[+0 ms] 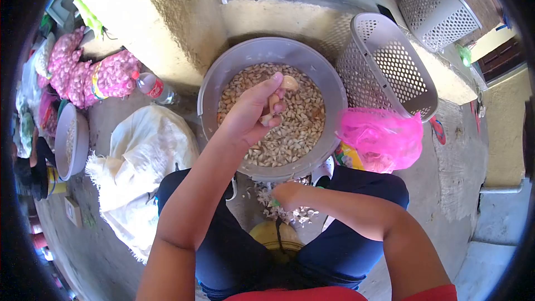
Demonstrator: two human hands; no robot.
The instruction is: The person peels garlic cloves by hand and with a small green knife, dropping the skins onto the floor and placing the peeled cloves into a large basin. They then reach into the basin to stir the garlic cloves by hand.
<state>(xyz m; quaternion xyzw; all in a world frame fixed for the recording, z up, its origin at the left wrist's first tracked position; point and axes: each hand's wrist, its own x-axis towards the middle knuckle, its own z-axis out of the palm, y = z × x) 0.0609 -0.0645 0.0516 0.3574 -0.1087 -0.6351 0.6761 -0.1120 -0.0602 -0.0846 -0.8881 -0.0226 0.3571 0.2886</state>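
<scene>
My left hand (253, 108) is raised over a large grey basin (209, 67). Its fingers are curled, with a garlic clove (290, 83) at the thumb and forefinger and paler pieces showing between the other fingers. Many garlic cloves (295, 142) fill the basin below. Lower down, between my knees, my right hand (287, 195) is closed over a heap of papery garlic skins (304, 215) on the floor. A bit of green shows beside its fingers, but what it holds is too hidden to name.
To the right stand a grey perforated basket (362, 78) and a pink plastic bag (384, 142). A white woven sack (145, 145) lies left, near a bottle (153, 87) and pink-netted garlic (114, 75). A smaller basin (81, 139) sits farther left. A wall rises behind.
</scene>
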